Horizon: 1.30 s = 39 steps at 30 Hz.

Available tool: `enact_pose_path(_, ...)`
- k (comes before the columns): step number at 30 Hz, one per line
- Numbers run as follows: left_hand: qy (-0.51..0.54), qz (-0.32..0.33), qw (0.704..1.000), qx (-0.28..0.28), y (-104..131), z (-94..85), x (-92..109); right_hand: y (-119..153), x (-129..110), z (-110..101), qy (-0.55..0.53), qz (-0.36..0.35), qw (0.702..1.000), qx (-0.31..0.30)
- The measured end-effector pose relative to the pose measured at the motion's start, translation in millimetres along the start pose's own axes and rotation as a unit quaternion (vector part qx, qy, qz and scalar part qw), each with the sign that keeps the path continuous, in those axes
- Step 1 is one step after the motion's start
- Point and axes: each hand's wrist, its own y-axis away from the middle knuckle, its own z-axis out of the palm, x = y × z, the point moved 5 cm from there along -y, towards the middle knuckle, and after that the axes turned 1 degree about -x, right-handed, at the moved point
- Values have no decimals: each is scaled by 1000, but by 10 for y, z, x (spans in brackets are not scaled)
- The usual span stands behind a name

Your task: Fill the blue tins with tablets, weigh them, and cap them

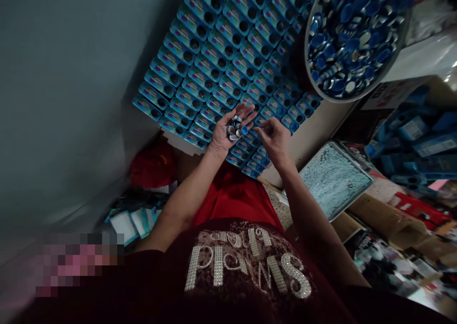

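Palm up, my left hand (223,136) holds several small round blue-and-silver caps (235,129), with its fingers spread. Just to its right, my right hand (274,136) has its thumb and index finger pinched together; whatever lies between the fingertips is too small to make out. Both hands are above rows of blue printed cases (210,66), each with a round hole at one end. Some holes near the right and front edges show blue inside, while others look dark.
A large round metal bowl (306,52) full of similar caps stands at the upper right. Below it lies a tray (332,186) with pale blue material. Loose blue cases (421,138) fill a box at the far right. A red bag (153,164) sits at the left.
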Motion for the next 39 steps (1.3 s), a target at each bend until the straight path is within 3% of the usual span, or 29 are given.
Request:
enact_pose_path(3, 27, -5, 999, 28, -8, 0, -25, 15, -141, 171, -50, -77, 996, 14)
enact_pose_path(5, 42, -4, 998, 41, -7, 19, -46, -1, -77, 272, -76, -74, 994, 20)
enact_pose_path(11, 38, -8, 998, 58, 55, 79, -44, 177, 419, 258, -184, 82, 979, 43)
enact_pose_path(16, 16, -27, 999, 45, 102, 96, 30, 313, 537, 309, -46, 110, 993, -13)
enact_pose_path(20, 21, -39, 999, 31, 92, 64, 52, 167, 557, 345, 78, 146, 986, -30)
enact_pose_path(24, 39, -39, 998, 23, 68, 7, -2, 15, 556, 290, 124, 167, 976, -59)
enact_pose_path(28, 35, -29, 999, 17, 71, -23, -74, 69, 375, 155, 118, 131, 984, -39)
enact_pose_path(32, 37, -19, 999, 18, 94, -11, -115, 217, 24, 106, 5, 14, 1000, 16)
enact_pose_path(36, 40, -6, 999, 9, 91, 5, -181, 266, -156, 265, -76, -123, 989, -28)
enact_pose_path(39, 32, -5, 999, 12, 70, -8, -254, 243, -120, 353, -71, -161, 983, -50)
